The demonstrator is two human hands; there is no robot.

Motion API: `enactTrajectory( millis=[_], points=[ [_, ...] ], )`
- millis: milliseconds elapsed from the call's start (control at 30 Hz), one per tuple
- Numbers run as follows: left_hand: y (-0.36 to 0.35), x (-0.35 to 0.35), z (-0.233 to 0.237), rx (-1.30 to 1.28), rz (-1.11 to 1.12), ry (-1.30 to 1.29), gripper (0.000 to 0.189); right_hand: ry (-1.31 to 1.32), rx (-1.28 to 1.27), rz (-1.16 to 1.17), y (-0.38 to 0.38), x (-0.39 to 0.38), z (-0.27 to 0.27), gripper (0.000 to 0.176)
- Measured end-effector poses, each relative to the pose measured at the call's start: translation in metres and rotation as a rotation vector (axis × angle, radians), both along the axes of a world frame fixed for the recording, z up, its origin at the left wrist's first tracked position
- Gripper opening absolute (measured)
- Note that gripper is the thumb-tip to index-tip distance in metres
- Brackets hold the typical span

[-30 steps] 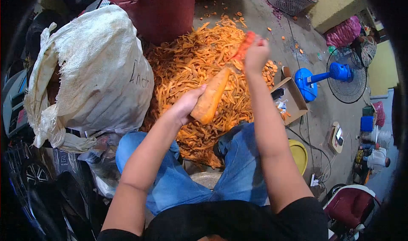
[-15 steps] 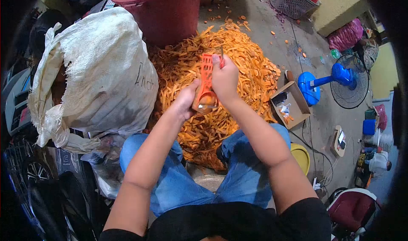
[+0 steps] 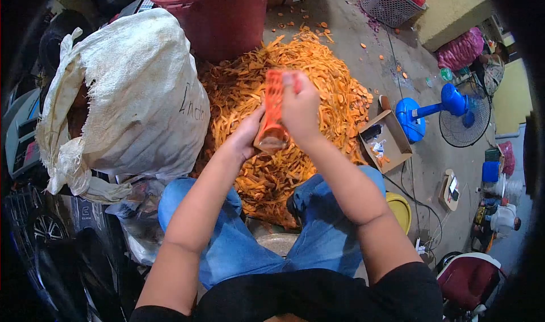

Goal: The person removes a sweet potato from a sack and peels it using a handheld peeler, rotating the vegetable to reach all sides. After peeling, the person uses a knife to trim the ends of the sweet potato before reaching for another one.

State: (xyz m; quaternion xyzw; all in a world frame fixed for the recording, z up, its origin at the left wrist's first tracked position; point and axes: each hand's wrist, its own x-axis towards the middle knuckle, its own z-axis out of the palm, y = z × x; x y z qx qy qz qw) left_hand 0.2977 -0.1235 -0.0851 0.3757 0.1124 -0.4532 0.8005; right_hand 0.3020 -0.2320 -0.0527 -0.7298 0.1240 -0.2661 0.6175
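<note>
Right hand [image 3: 301,106] is wrapped tight around a red peeler [image 3: 273,97], and it's pretty blurry so don't ask me about the blade. Left hand [image 3: 247,133] is clamped on a carrot [image 3: 265,145], held up over the near part of a big heap of orange peels [image 3: 329,86]. The peeler lies right along the carrot and hides most of it.

The heap sits on the grey floor [image 3: 343,32]. A white sack [image 3: 136,95] with handwriting on it stands just beside the heap's left edge, and a dark red bin [image 3: 230,24] is up at its far left corner. Over past the right edge there's an open cardboard box [image 3: 397,142] with some small stuff inside, then a blue fan [image 3: 451,100] beyond it.
</note>
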Motion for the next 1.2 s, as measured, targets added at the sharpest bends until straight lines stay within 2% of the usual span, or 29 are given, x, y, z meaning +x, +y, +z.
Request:
enactTrajectory(
  millis=[67,133,200,267,333,367,433,467,533,600,667,700,800,867,933,967,1000,1033,1100,1133,1200],
  points=[
    [0.000,-0.002,0.009,0.104,0.019,-0.051,0.033,0.087,-0.323,0.051,0.009,-0.010,0.001,0.017],
    [-0.001,-0.002,0.002,0.121,0.098,-0.030,0.035,0.055,-0.329,0.003,0.002,-0.001,-0.001,0.018],
    [0.004,-0.001,0.003,0.124,-0.167,-0.146,0.038,0.015,-0.366,-0.186,-0.023,0.017,-0.006,0.021],
    [0.002,-0.009,0.015,0.151,-0.170,-0.126,0.040,0.072,-0.267,-0.317,-0.061,0.030,0.006,0.024],
    [0.002,-0.013,0.019,0.139,-0.176,-0.088,0.039,0.069,-0.337,-0.537,-0.099,0.040,-0.002,0.026],
    [0.001,-0.013,0.010,0.134,-0.142,-0.098,0.038,0.066,-0.338,-0.542,-0.111,0.042,-0.006,0.026],
    [0.003,-0.013,0.025,0.146,-0.155,-0.064,0.037,0.001,-0.076,-0.549,-0.119,0.042,-0.002,0.027],
    [0.004,-0.013,0.030,0.157,-0.160,-0.027,0.036,-0.003,-0.079,-0.546,-0.115,0.042,-0.005,0.027],
    [0.006,-0.007,0.018,0.057,-0.133,-0.021,0.035,-0.102,0.104,-0.267,-0.071,0.029,0.005,0.025],
    [0.004,-0.002,0.009,-0.036,-0.111,-0.015,0.033,-0.039,-0.046,-0.121,-0.030,0.013,0.000,0.023],
    [-0.003,-0.001,0.005,0.022,0.104,0.002,0.031,0.091,-0.256,0.018,0.004,-0.011,0.011,0.019],
    [-0.002,-0.003,0.005,0.102,0.107,-0.074,0.030,0.094,-0.250,0.014,0.006,-0.011,0.007,0.019],
    [-0.003,-0.003,0.012,0.154,0.107,-0.090,0.031,0.039,-0.349,-0.004,0.004,-0.007,0.000,0.015],
    [-0.004,0.001,0.013,0.133,0.108,-0.096,0.031,0.151,-0.358,-0.025,0.000,-0.003,0.004,0.011],
    [-0.003,0.001,0.015,0.115,0.111,-0.100,0.032,0.143,-0.394,-0.106,-0.006,0.006,-0.005,0.017],
    [-0.002,-0.002,0.017,0.177,-0.007,-0.098,0.033,0.154,-0.432,-0.182,-0.017,0.017,-0.014,0.020],
    [0.000,-0.005,0.019,0.242,-0.126,-0.100,0.034,0.163,-0.388,-0.273,-0.038,0.028,-0.014,0.023],
    [-0.001,-0.015,0.019,0.156,-0.130,-0.122,0.037,0.171,-0.345,-0.364,-0.064,0.037,-0.014,0.026],
    [-0.003,-0.021,0.027,0.143,-0.159,-0.111,0.037,0.168,-0.322,-0.532,-0.107,0.043,-0.023,0.029],
    [-0.003,-0.022,0.029,0.128,-0.187,-0.102,0.037,0.171,-0.322,-0.534,-0.112,0.043,-0.024,0.029],
    [-0.002,-0.016,0.021,0.130,-0.173,-0.096,0.037,0.142,-0.095,-0.546,-0.118,0.043,-0.022,0.031]
  ],
)
